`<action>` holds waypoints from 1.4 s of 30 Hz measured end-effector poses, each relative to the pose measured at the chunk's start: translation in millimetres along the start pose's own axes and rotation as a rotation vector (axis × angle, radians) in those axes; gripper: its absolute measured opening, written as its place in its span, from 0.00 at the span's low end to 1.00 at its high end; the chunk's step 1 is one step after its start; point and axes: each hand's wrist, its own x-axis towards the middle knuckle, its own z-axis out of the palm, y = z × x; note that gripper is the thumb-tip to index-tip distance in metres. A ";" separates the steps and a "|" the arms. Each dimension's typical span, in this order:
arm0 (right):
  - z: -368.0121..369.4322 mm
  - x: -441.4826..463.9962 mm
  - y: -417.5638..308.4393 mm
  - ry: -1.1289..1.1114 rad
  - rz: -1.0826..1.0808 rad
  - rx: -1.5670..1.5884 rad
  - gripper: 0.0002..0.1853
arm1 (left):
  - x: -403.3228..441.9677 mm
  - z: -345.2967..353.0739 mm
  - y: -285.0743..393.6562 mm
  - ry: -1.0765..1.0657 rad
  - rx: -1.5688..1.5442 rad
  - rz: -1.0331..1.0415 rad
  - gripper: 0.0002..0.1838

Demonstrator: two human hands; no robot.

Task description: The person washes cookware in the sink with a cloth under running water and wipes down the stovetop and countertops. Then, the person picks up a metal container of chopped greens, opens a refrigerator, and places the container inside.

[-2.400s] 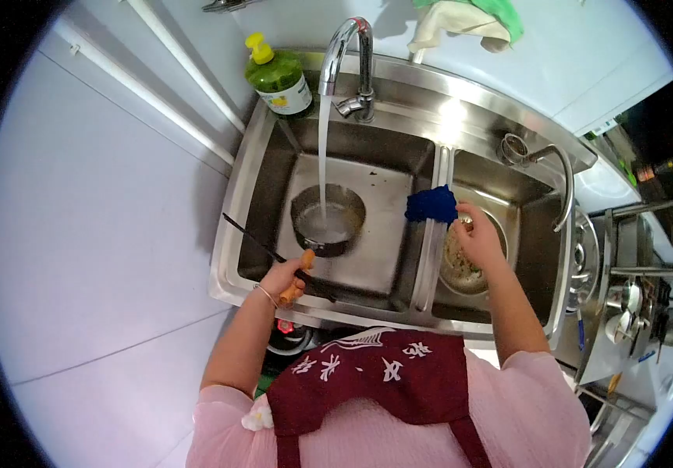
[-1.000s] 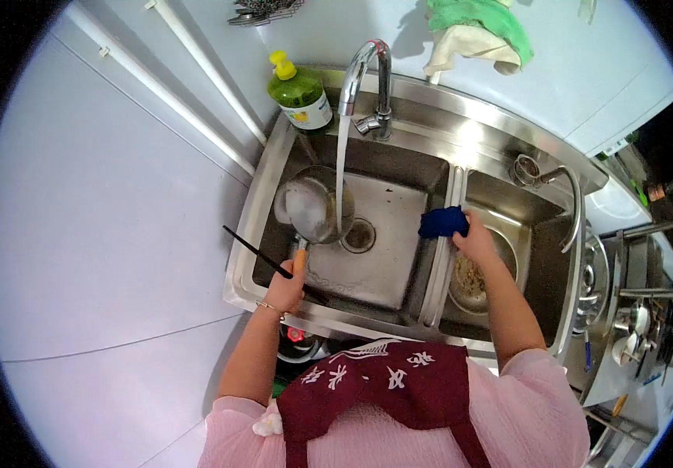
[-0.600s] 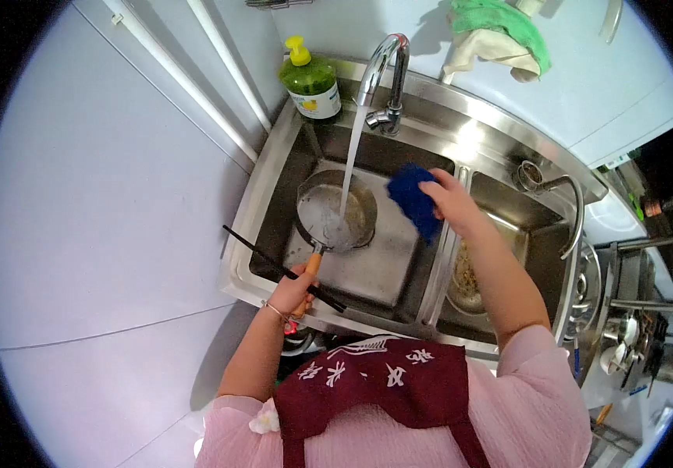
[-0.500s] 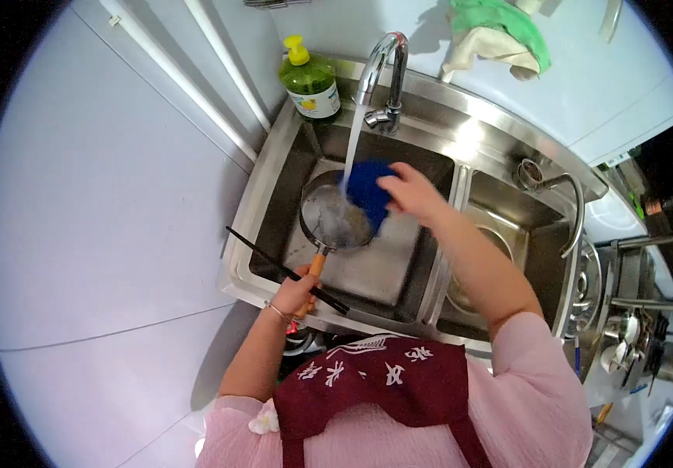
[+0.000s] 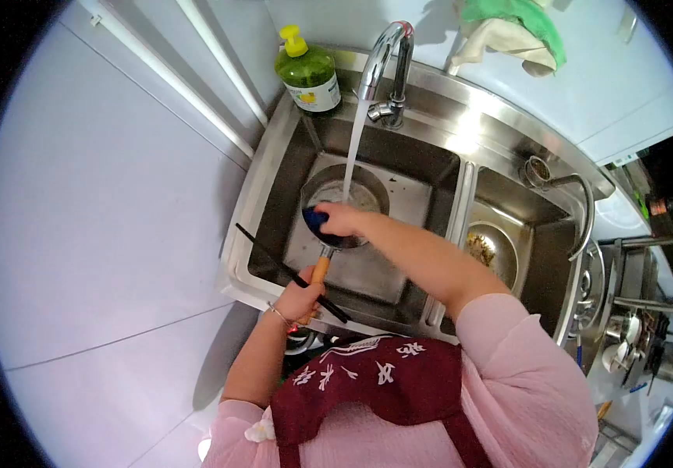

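My left hand [image 5: 301, 299] is closed around the wooden handle of a small frying pan [image 5: 374, 191]. The same hand also grips black chopsticks [image 5: 264, 248], which stick out on both sides of the fist. The pan is held in the left basin under running water [image 5: 355, 144] from the faucet [image 5: 383, 62]. My right hand [image 5: 341, 220] presses a dark blue cloth [image 5: 315, 223] against the inside of the pan, at its near left side. Most of the cloth's underside is hidden.
A green soap bottle [image 5: 309, 78] with a yellow pump stands at the sink's back left corner. In the right basin lies a round metal bowl [image 5: 500, 234] with food scraps. A ladle [image 5: 586, 203] rests over the right rim. Green and white cloths [image 5: 516, 35] hang behind.
My right hand has moved left and down with the blue cloth, from the pan's right edge into the pan. My left hand keeps its hold on the handle and chopsticks.
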 end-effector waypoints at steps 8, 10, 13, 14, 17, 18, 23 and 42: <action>-25.4 -5.1 8.5 -0.562 -0.025 -0.022 0.35 | -1.1 6.2 -5.8 -0.078 -0.166 -0.040 0.23; -17.9 -5.0 0.5 -0.252 0.086 0.321 0.35 | -5.0 14.2 -1.5 -0.089 -0.196 -0.033 0.22; -3.7 16.0 1.8 0.273 0.225 0.999 0.32 | -8.1 12.0 -0.4 -0.086 -0.193 -0.030 0.22; -3.9 25.6 4.8 0.425 0.245 1.039 0.30 | -8.2 10.8 0.3 -0.078 -0.158 -0.028 0.21; -8.0 0.3 -19.7 0.534 0.267 1.115 0.22 | -6.1 11.6 12.6 -0.106 -0.017 0.010 0.23; -1.7 -1.9 -20.9 0.441 0.216 0.972 0.24 | -4.3 12.2 11.1 -0.107 -0.016 0.011 0.23; -9.1 -20.0 -4.3 -0.159 -0.074 0.344 0.25 | 1.0 7.0 8.7 -0.014 0.008 -0.017 0.22; -94.4 -17.2 29.8 0.120 -0.999 -1.191 0.10 | -25.8 8.6 32.1 -0.044 0.209 -0.046 0.25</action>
